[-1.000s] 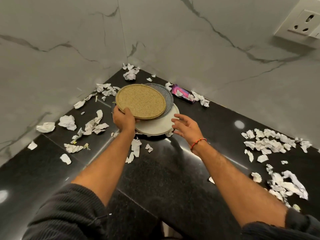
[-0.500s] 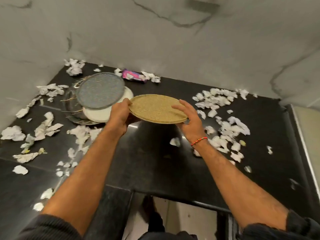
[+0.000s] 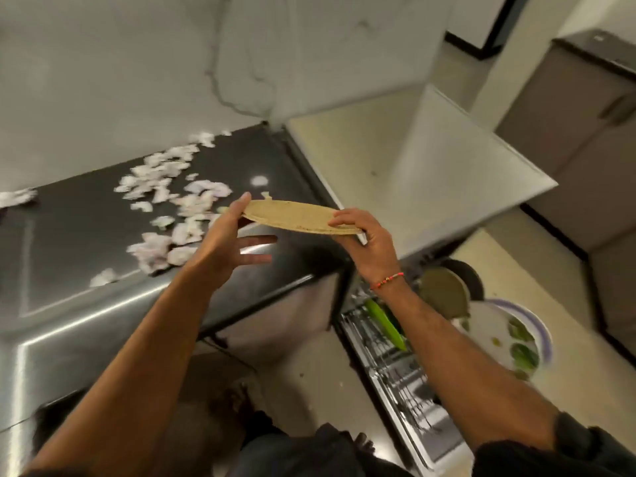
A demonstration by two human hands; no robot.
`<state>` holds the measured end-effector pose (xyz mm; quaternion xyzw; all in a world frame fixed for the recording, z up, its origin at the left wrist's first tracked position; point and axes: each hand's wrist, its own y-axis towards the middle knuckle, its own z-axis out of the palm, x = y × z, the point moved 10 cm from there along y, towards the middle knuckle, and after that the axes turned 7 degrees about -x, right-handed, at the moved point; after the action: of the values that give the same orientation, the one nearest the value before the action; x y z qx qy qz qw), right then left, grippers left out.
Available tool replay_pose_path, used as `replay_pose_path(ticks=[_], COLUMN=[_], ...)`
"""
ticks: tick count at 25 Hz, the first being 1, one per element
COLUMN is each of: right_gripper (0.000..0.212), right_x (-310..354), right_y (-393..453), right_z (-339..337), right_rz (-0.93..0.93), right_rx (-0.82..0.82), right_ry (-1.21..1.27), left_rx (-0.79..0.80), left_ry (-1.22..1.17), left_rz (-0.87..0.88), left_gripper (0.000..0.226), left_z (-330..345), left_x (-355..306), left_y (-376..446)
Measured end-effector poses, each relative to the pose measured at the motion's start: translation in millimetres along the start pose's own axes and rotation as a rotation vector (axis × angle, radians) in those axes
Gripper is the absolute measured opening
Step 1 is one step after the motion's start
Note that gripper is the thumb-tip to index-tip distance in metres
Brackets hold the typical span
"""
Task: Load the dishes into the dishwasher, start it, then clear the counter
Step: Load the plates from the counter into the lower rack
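Observation:
A tan speckled plate (image 3: 296, 220) hangs level in the air above the right end of the black counter (image 3: 86, 242). My right hand (image 3: 368, 246) grips its right rim, thumb on top. My left hand (image 3: 223, 246) is at the plate's left rim with fingers spread and straight; only the thumb tip touches the edge. Below on the right, the pulled-out dishwasher rack (image 3: 389, 370) holds an olive plate (image 3: 444, 292), a dark plate (image 3: 469, 271), a white plate with green marks (image 3: 499, 339) and a green item (image 3: 385, 325).
Several torn paper scraps (image 3: 172, 201) litter the counter to the left of my hands. A white block (image 3: 447, 160) rises just behind the rack, with beige floor around it. Grey cabinets (image 3: 585, 115) stand at the far right.
The view swung right from the counter corner towards the dishwasher. The tan plate came off the stack and moved right; my right hand took its rim and my left hand's fingers opened off it.

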<state>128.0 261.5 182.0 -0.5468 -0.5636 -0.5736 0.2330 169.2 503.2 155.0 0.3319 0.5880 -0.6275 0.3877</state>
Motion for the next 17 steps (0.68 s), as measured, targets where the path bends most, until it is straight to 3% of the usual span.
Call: replay_pose_path(ticks=[3, 6, 11, 14, 17], right_gripper=[0.021, 0.025, 0.014, 0.013, 0.015], right_x=[-42, -79, -121, -152, -199], right_y=[-37, -78, -141, -168, -185], right_z=[-104, -184, -262, -284, -292], right_rz=[0.212, 0.347, 0.516, 0.58, 0.664], right_rx=[-0.16, -0.298, -0.483, -0.505, -0.425], right_ry=[0.009, -0.035, -0.131, -0.197, -0.27], left_rx=[0.228, 0.409, 0.606, 0.667, 0.633], left_ry=[0.058, 0.192, 0.486, 0.564, 0.5], left_rz=[-0.053, -0.07, -0.145, -0.194, -0.333], left_gripper=[0.081, 0.086, 0.1, 0.098, 0.094], left_z=[110, 202, 297, 339, 372], left_x=[33, 62, 119, 159, 213], left_y=[-21, -42, -41, -30, -8])
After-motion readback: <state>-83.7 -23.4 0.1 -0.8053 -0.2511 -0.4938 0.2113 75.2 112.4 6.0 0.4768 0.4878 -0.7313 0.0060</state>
